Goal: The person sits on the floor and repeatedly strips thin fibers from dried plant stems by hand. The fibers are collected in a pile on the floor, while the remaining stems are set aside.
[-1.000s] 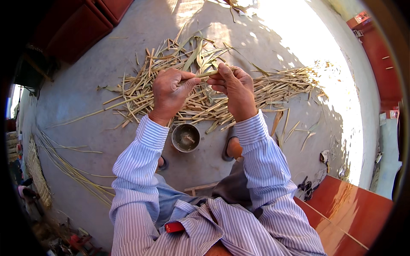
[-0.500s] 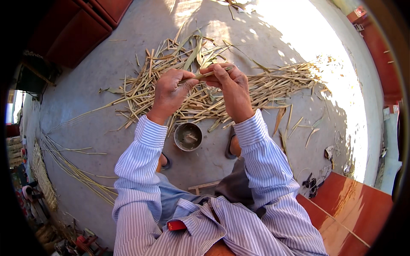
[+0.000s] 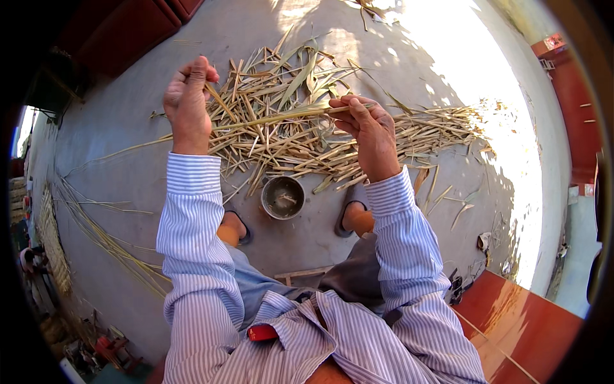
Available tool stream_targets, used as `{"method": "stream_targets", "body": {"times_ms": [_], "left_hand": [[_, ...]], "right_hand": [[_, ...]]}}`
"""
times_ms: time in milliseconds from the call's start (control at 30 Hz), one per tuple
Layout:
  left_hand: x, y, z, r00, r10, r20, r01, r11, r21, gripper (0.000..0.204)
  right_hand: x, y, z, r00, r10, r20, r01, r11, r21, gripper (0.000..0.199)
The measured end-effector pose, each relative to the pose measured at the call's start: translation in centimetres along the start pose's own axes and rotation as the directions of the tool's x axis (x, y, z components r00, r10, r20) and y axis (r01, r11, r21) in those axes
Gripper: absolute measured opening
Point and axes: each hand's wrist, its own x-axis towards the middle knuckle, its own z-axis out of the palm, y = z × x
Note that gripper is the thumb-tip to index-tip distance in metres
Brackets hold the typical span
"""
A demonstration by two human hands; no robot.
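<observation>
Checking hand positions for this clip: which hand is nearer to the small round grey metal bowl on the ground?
Right. The right hand is just up and right of the small round grey metal bowl; the left hand is raised farther off, up and left.

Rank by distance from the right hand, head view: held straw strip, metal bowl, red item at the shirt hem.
From the right hand:
1. Straw strip – pinched in its fingers, running left toward the left hand.
2. Metal bowl – on the floor below, between the feet.
3. Red item – farthest, at the shirt hem near the bottom edge.
</observation>
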Motion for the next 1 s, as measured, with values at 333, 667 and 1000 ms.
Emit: {"method": "stream_targets", "body": {"times_ms": [333, 667, 1000], "left_hand": [[-1.9, -1.7, 1.0, 0.775, -0.048, 0.630, -0.444, 0.668, 0.597, 0.026], [-0.5, -4.3, 0.4, 0.856, -0.332, 0.397, 0.215, 0.925, 0.312, 0.021], [-1.4, -2.3, 1.0, 0.671, 0.392, 0.630, -0.726, 0.171, 0.667, 0.033]], "right_hand": [[0.2, -0.1, 0.7, 0.993, -0.107, 0.059, 0.106, 0.994, 0.012, 0.024], [0.0, 0.1, 1.2, 0.956, -0.247, 0.161, 0.256, 0.966, -0.035, 0.023], [0.0, -0.5, 1.1, 0.986, -0.141, 0.085, 0.142, 0.990, -0.011, 0.025]]}}
